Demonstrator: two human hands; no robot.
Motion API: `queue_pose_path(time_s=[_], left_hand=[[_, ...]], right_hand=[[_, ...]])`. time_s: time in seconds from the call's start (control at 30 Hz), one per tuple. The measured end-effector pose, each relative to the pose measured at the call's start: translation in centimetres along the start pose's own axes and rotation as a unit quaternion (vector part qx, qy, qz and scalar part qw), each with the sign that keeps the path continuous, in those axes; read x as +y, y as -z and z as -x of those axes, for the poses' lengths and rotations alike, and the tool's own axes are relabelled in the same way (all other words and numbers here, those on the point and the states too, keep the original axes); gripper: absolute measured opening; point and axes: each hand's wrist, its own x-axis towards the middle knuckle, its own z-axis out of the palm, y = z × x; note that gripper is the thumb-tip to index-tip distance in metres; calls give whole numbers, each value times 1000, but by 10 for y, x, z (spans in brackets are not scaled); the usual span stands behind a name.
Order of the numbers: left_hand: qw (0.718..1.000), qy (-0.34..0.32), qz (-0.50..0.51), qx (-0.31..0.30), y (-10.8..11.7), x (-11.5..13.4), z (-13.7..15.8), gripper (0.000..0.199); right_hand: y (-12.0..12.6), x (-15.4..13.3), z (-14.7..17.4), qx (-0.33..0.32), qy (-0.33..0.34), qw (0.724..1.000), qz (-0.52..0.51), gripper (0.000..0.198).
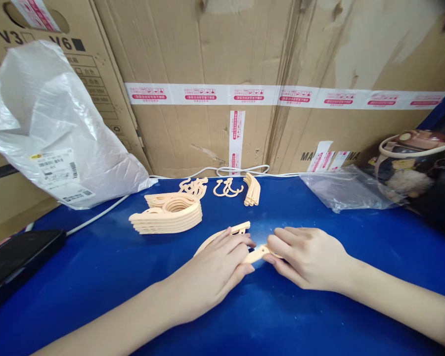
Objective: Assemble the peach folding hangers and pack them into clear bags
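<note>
Both forearms were bare to the bottom edge of the head view, with no sleeve showing on either. The left hand point(213, 274) and the right hand point(307, 257) wore no gloves, rings or watch. The fingers were slender, with short, plain, unpainted nails.

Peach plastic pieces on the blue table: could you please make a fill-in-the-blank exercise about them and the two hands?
1. Both hands, the left hand and the right hand, hold one peach plastic piece on a table of ____ colour.
2. Behind the left hand lies a ____ of peach curved pieces.
3. The crumpled white bag leans against ____ boxes.

Missing words: blue; stack; cardboard
</note>
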Motion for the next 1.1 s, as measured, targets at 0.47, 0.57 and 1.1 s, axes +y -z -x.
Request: queue_pose_path(time_s=[0.47, 0.57, 1.1], left_hand=[[1000, -12, -2, -3, 2, -1, 1, 23], [1000, -12, -2, -1, 2, 0, 1, 21], [987, 93, 119, 46, 6, -6, -2, 16]], right_hand=[[0, 1, 0, -4, -24, 997, -76, 34], [-1, 2, 0, -8, -25, 996, -87, 34], [14, 15, -5, -158, -52, 932, -323, 22]])
